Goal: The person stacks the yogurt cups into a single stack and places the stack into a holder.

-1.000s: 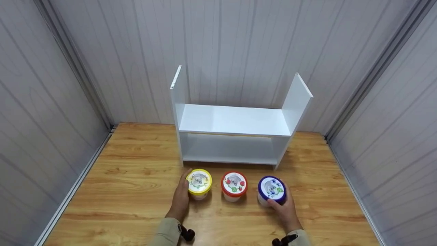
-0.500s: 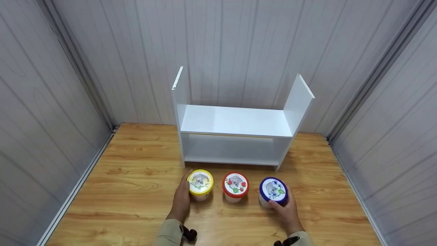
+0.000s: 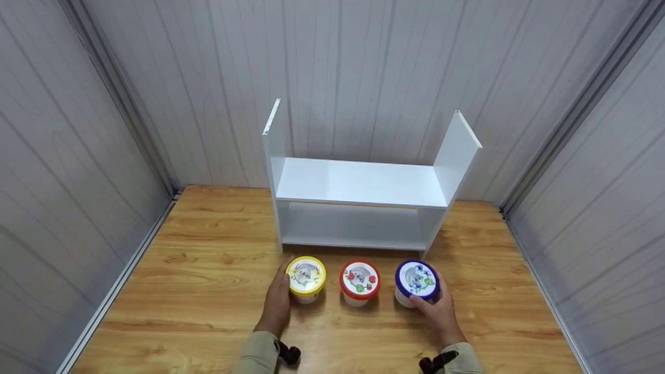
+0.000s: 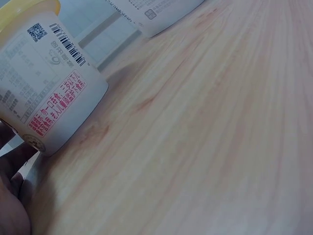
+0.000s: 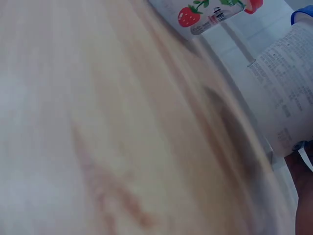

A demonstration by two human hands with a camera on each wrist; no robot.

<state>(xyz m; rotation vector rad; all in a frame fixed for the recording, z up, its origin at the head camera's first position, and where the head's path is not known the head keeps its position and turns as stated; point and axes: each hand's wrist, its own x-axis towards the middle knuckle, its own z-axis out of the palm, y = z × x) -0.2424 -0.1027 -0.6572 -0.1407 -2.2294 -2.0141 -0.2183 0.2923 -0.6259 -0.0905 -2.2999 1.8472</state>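
Observation:
Three white tubs with printed lids stand in a row before a white shelf in the head view. My left hand (image 3: pixel 276 302) lies along the left side of the yellow-lidded tub (image 3: pixel 306 276), its fingers against the wall near the base in the left wrist view. My right hand (image 3: pixel 439 308) grips the blue-lidded tub (image 3: pixel 417 279), thumb on the near side and fingers round the right. In the right wrist view that tub (image 5: pixel 288 83) hangs above its shadow. Between the hands, the red-lidded tub (image 3: pixel 359 280) stands untouched, strawberries on its side.
Just behind the tubs rises the white two-tier shelf (image 3: pixel 358 182), with upright side panels (image 3: pixel 457 150). It stands on a wood-grain table (image 3: pixel 208 270). Pale panelled walls (image 3: pixel 363 62) enclose the back and both sides.
My right hand has raised the blue-lidded tub slightly and shifted it toward the shelf in the last half second. The left hand and the other two tubs stay put; the view has drifted slightly.

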